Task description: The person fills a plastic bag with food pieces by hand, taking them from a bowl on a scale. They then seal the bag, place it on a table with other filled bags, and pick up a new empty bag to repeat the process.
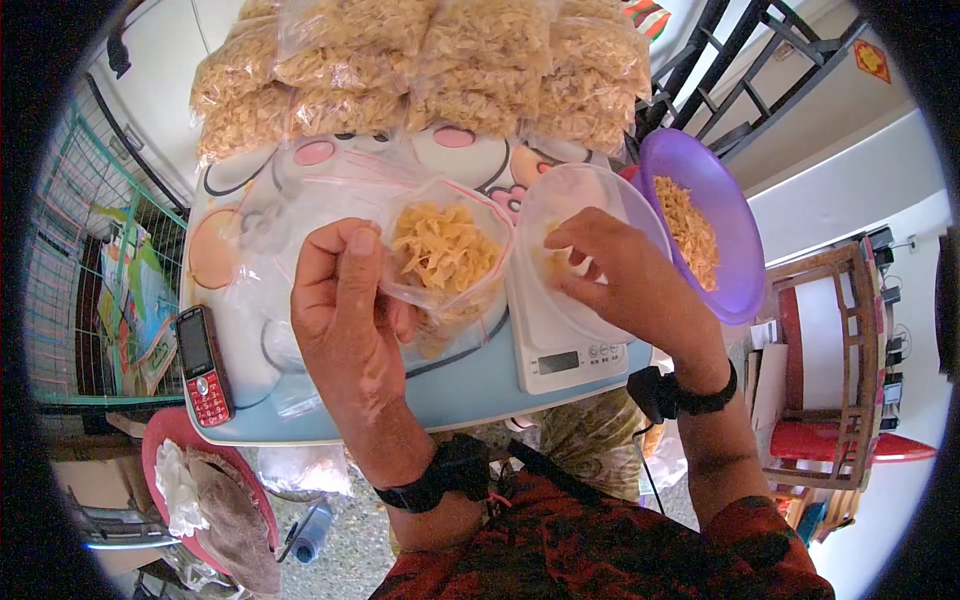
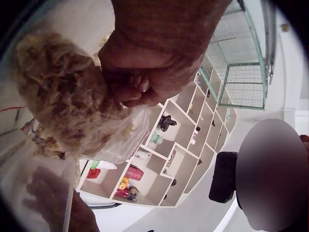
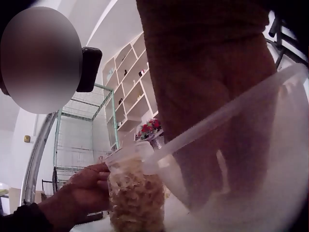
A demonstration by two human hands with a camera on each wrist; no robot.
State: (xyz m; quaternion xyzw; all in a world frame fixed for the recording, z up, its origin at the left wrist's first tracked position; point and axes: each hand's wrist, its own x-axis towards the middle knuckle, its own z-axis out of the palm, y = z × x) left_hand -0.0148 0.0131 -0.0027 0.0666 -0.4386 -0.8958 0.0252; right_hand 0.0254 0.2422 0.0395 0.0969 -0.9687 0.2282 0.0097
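My left hand (image 1: 352,310) pinches the rim of a clear zip bag (image 1: 450,300) part filled with yellowish dried flakes (image 1: 445,245); its mouth stands open. In the left wrist view the flakes (image 2: 58,92) press against the bag's wall beside the left hand (image 2: 154,58). My right hand (image 1: 640,290) reaches into a translucent bowl (image 1: 590,185) that stands on a white scale (image 1: 575,370). A few flakes lie near its curled fingertips; whether they hold any is unclear. In the right wrist view the right hand (image 3: 212,96) shows through the bowl's wall.
Filled bags (image 1: 410,70) are stacked along the table's back. Flat empty bags (image 1: 300,210) lie left of the held bag. A purple basin (image 1: 740,240) with flakes stands right of the bowl. A red phone (image 1: 205,370) rests at the table's left front corner.
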